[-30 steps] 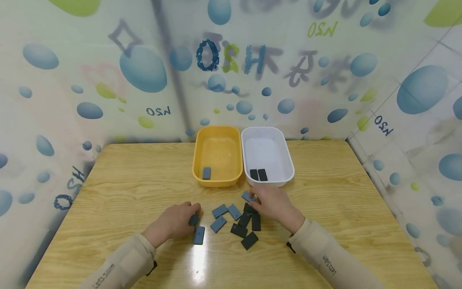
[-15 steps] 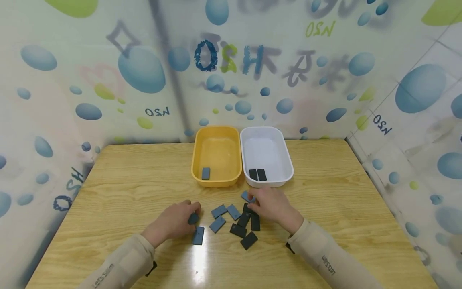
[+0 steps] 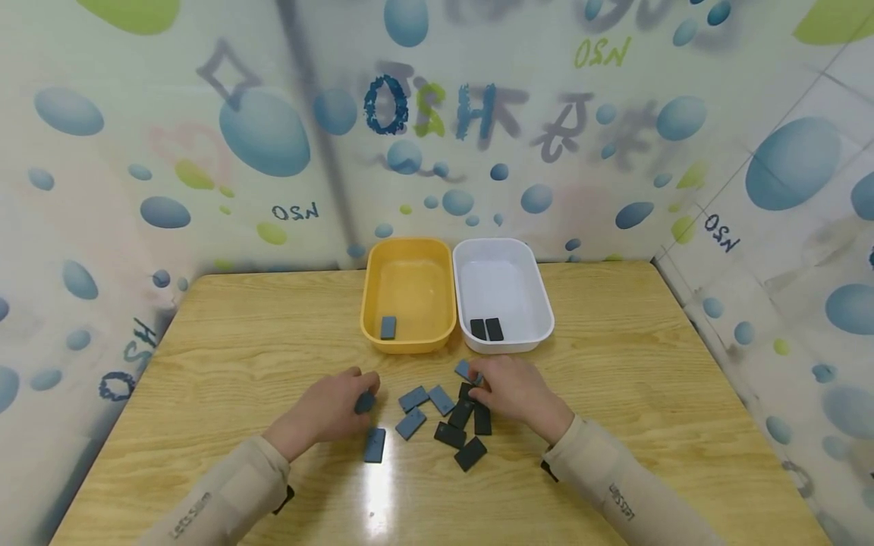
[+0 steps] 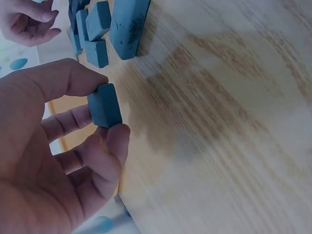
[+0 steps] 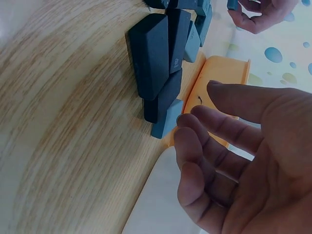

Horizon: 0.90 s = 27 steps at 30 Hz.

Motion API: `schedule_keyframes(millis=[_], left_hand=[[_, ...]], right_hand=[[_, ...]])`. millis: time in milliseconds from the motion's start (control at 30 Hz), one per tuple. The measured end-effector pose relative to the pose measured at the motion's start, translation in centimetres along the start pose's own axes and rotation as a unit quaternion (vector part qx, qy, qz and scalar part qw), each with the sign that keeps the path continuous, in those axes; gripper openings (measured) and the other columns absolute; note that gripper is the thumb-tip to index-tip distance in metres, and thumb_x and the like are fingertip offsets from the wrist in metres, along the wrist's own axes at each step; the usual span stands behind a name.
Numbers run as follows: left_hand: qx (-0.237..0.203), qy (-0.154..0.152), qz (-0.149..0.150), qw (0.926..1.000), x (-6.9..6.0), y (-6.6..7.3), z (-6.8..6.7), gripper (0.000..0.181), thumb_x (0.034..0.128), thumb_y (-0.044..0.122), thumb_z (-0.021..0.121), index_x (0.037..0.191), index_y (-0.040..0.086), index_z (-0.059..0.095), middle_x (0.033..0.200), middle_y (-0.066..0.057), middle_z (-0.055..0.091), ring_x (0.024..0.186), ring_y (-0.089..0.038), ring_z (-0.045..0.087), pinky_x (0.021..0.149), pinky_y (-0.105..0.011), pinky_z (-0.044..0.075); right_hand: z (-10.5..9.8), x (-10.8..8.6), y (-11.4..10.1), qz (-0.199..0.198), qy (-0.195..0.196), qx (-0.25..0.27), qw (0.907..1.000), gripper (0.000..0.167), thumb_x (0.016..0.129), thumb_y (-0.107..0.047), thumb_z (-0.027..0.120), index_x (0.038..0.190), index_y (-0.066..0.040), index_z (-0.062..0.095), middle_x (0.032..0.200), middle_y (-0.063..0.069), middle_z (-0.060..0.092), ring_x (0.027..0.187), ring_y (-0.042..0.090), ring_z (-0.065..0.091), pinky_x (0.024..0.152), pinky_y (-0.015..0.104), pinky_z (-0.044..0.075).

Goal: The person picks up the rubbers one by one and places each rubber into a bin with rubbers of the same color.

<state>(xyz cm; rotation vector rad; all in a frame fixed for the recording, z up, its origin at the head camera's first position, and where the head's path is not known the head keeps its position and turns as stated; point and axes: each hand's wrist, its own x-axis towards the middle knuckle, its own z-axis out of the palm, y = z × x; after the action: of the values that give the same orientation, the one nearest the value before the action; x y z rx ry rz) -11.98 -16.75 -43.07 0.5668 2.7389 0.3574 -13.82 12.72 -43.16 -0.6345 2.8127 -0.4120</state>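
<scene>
In the head view my left hand (image 3: 321,411) is just above the table at the left of the loose blocks. Thumb and fingers pinch a small blue-grey rectangular block (image 4: 105,106), seen plainly in the left wrist view. Another blue-grey block (image 3: 375,445) lies below that hand. My right hand (image 3: 517,388) hovers at the far right of the pile, beside a black block (image 3: 482,419) and partly over a blue-grey block (image 3: 463,369). Its thumb and loosely bent fingers stand apart with nothing between them in the right wrist view.
Several loose blocks, such as a blue-grey one (image 3: 411,423) and a black one (image 3: 470,454), lie mid-table (image 3: 273,341). Behind them, a yellow bin (image 3: 408,347) holds one blue-grey block; the white bin (image 3: 539,318) beside it holds two black ones. A patterned wall (image 3: 437,182) stands behind.
My left hand has risen slightly with the pinched block, away from the blue-grey block below it. The right hand has barely moved. The head view has shifted slightly.
</scene>
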Motion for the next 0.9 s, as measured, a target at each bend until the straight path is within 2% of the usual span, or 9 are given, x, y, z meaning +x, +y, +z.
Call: schedule_keyframes(millis=[267,533,733,900], left_hand=[[0.000,0.002,0.001,1.0000,0.3,-0.1,-0.8,0.027,0.0787,0.020,0.073,0.099,0.021,0.056,0.086,0.000,0.053,0.065,-0.017,0.048,0.056,-0.030,0.037],[0.018,0.039,0.022,0.9988,0.6,-0.2,-2.0,0.026,0.0793,0.019,0.073,0.100,0.019,0.057,0.090,-0.002,0.056,0.065,-0.016,0.048,0.056,-0.029,0.039],[0.013,0.045,0.023,0.9986,0.9,0.2,-3.1,0.029,0.0800,0.021,0.071,0.106,0.017,0.059,0.093,-0.003,0.057,0.065,-0.016,0.047,0.056,-0.029,0.038],[0.002,0.065,0.033,0.9974,1.3,0.5,-3.8,0.029,0.0791,0.021,0.071,0.105,0.017,0.058,0.091,-0.002,0.057,0.063,-0.016,0.046,0.055,-0.028,0.037]], right_hand=[[0.2,-0.1,-0.1,0.000,-0.004,-0.002,1.0000,0.018,0.088,-0.029,0.072,0.099,-0.016,0.067,0.075,-0.005,0.062,0.063,0.009,0.052,0.057,0.030,0.043],[0.2,0.0,-0.1,0.004,-0.007,-0.006,1.0000,0.019,0.089,-0.031,0.071,0.102,-0.017,0.067,0.074,-0.007,0.061,0.062,0.007,0.051,0.056,0.028,0.042],[0.2,-0.2,0.0,-0.001,-0.001,-0.002,1.0000,0.019,0.088,-0.030,0.072,0.101,-0.017,0.067,0.074,-0.007,0.061,0.062,0.006,0.050,0.056,0.028,0.042],[0.1,-0.2,0.0,-0.003,0.003,-0.001,1.0000,0.019,0.088,-0.029,0.073,0.100,-0.016,0.067,0.076,-0.006,0.062,0.063,0.007,0.052,0.058,0.029,0.044]])
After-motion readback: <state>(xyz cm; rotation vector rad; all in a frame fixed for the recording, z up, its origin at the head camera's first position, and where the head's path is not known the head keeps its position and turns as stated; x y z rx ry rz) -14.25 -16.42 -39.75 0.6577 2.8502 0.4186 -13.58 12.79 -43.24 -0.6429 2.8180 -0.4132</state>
